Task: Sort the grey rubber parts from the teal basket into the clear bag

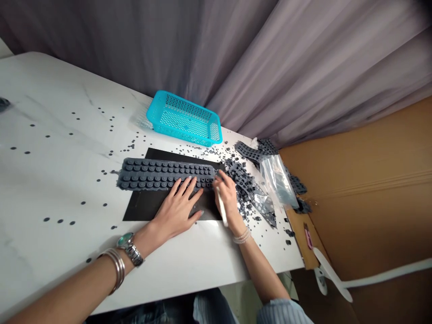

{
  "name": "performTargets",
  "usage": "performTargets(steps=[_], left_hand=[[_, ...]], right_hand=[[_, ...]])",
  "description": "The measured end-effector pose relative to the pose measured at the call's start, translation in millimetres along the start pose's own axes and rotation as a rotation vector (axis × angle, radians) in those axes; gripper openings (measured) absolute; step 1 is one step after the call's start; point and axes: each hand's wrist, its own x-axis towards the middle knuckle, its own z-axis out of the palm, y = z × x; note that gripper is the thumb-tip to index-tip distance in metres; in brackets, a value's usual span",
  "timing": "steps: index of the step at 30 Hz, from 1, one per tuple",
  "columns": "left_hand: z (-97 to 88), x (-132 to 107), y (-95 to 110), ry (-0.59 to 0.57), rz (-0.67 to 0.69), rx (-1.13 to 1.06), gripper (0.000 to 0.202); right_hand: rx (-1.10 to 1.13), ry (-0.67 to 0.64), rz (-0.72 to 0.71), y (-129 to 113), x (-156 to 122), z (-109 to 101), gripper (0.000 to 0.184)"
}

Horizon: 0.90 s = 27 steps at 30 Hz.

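A dark grey rubber sheet (162,173) with rows of round studs lies across a black mat (145,207) on the white table. My left hand (180,204) rests with its fingers spread, the fingertips on the sheet's near edge and the palm over the mat. At the sheet's right end, my right hand (227,195) is closed around a slim white pen-like tool (222,206). The tool's tip is hidden by the fingers. Beside that hand is a heap of small dark rubber pieces (241,175).
Behind the mat stands a blue plastic basket (185,132). Small dark discs (60,221) are scattered over the table. At the right are a clear plastic bag (278,180), punched rubber scraps (249,150) and a pink-handled tool (308,237) by a cardboard wall (367,180). A grey curtain (151,45) hangs behind.
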Motion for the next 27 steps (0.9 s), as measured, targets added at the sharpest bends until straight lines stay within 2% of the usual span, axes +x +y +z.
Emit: performTargets(steps=[3, 7, 11, 19, 21, 27], left_hand=[[-0.7, 0, 0, 0.001, 0.0, -0.003, 0.061], [-0.1, -1, 1, -0.001, -0.003, -0.006, 0.061], [0.5, -1, 2, -0.005, -0.002, -0.001, 0.062], [-0.6, 0, 2, -0.008, 0.0, 0.006, 0.062], [-0.4, 0, 1, -0.008, -0.003, 0.004, 0.062], [-0.2, 0, 2, 0.003, -0.007, -0.002, 0.062]], right_hand=[[-0.03, 0.059, 0.069, 6, -1, -6, 0.016], [-0.001, -0.027, -0.025, -8, -7, -6, 0.009], [0.018, -0.082, -0.095, -21, -6, -1, 0.012], [-0.004, -0.133, -0.128, -18, -5, 3, 0.013], [-0.025, -0.124, -0.094, -13, -3, 1, 0.015], [-0.098, 0.013, 0.095, 6, 2, -13, 0.016]])
